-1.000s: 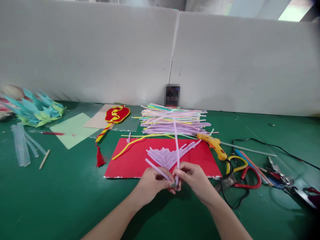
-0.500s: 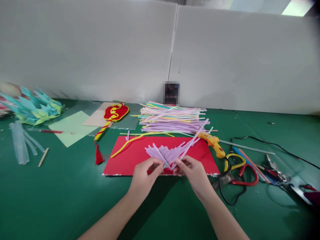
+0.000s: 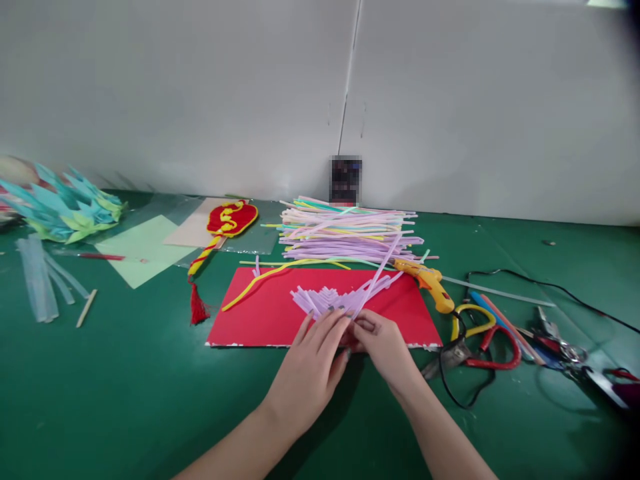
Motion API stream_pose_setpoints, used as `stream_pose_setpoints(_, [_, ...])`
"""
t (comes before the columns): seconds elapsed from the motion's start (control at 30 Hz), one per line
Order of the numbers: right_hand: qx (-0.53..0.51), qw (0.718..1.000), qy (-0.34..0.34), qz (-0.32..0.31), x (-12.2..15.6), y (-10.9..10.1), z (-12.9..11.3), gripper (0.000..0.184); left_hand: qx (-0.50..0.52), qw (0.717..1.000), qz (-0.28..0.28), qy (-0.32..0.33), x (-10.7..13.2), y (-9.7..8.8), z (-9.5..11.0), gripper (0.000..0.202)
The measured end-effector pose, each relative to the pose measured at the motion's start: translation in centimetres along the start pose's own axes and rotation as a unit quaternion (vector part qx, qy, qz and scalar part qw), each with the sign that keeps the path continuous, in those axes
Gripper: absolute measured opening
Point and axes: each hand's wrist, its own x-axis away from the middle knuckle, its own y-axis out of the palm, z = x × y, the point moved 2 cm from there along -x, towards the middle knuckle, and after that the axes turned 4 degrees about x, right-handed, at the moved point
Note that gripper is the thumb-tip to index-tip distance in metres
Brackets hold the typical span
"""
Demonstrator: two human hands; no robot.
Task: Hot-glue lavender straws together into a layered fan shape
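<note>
A woven fan of lilac straws [image 3: 330, 301] lies on a red card [image 3: 260, 317] on the green table. My left hand [image 3: 313, 363] is open, its fingers stretched flat and pressing on the lower part of the weave. My right hand [image 3: 383, 347] is closed in a pinch on one long lilac straw [image 3: 377, 277], which slants up and to the right from the bottom tip of the weave. A loose yellow straw [image 3: 260, 283] curves over the card's left part.
A stack of pastel straws [image 3: 350, 233] lies behind the card. A yellow glue gun [image 3: 430, 285], scissors [image 3: 480, 350], pliers and a black cable lie to the right. A red and yellow tassel ornament [image 3: 225, 227], paper sheets, glue sticks [image 3: 40, 283] and teal paper leaves are at the left.
My hands moved forward onto the card. The long straw swung from upright to slanting right, and my left hand went from pinching a straw to lying flat on the weave.
</note>
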Motion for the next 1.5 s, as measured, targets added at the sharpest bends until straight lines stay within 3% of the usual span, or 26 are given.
stream_pose_setpoints(0.27, [0.013,0.999,-0.027,-0.012,0.2,-0.2,-0.5,0.038,-0.026,0.999,0.029,0.018,-0.1,-0.7,0.1,0.042])
stream_pose_setpoints(0.57, [0.026,0.999,0.000,-0.039,-0.1,0.5,-0.3,0.035,-0.034,0.999,-0.027,-0.033,0.1,0.1,-0.3,0.048])
stream_pose_setpoints(1.07, [0.049,0.999,0.016,0.012,-0.1,1.2,-0.4,0.038,-0.085,0.993,-0.060,-0.048,0.2,0.8,-1.0,0.053])
stream_pose_setpoints(1.33, [0.070,0.995,0.003,0.066,0.0,-0.6,-0.7,0.037,-0.114,0.990,-0.071,-0.045,0.3,0.8,-1.2,0.059])
stream_pose_setpoints(1.5, [0.068,0.996,0.005,0.055,0.1,-0.5,-0.5,0.037,-0.127,0.989,-0.062,-0.038,0.3,0.9,-1.3,0.053])
